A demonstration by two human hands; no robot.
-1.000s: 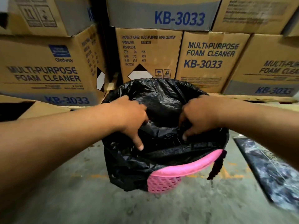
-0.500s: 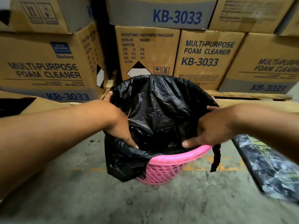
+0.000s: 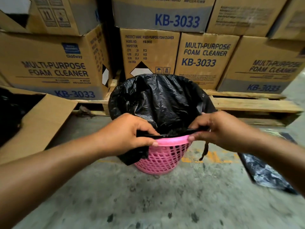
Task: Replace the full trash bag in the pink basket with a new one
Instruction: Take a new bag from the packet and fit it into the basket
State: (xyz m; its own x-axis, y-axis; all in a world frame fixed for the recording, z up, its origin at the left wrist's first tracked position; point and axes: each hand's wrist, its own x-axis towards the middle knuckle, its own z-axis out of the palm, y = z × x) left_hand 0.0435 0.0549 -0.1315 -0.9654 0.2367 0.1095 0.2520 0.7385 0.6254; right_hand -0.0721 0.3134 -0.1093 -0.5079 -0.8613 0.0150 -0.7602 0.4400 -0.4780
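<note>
Gripping the black trash bag (image 3: 165, 103) at the near rim, both hands worked the pink basket (image 3: 161, 157) on the concrete floor (image 3: 165, 204). Left hand (image 3: 127, 134): fingers curled around a fold of bag film at the rim's left side, thumb tip on the pink edge. Right hand (image 3: 219, 129): fingers pinched the bag edge at the rim's right side, thumb against the rim. Bag sat inside the basket, mouth open, far edge standing up well above the rim; a flap hung outside over the left wall. Near rim was bare pink between the two hands. A thin black strip (image 3: 204, 151) dangled below the right hand, probably a bag tie, though blur made that hard to confirm.

Basket stood just in front of a wooden pallet (image 3: 247, 103) stacked with cardboard boxes (image 3: 206, 57) printed "MULTI-PURPOSE FOAM CLEANER KB-3033". Flattened cardboard (image 3: 42, 123) lay to the left. Another dark plastic bag (image 3: 267, 176) lay on the floor at right, apart from the basket.
</note>
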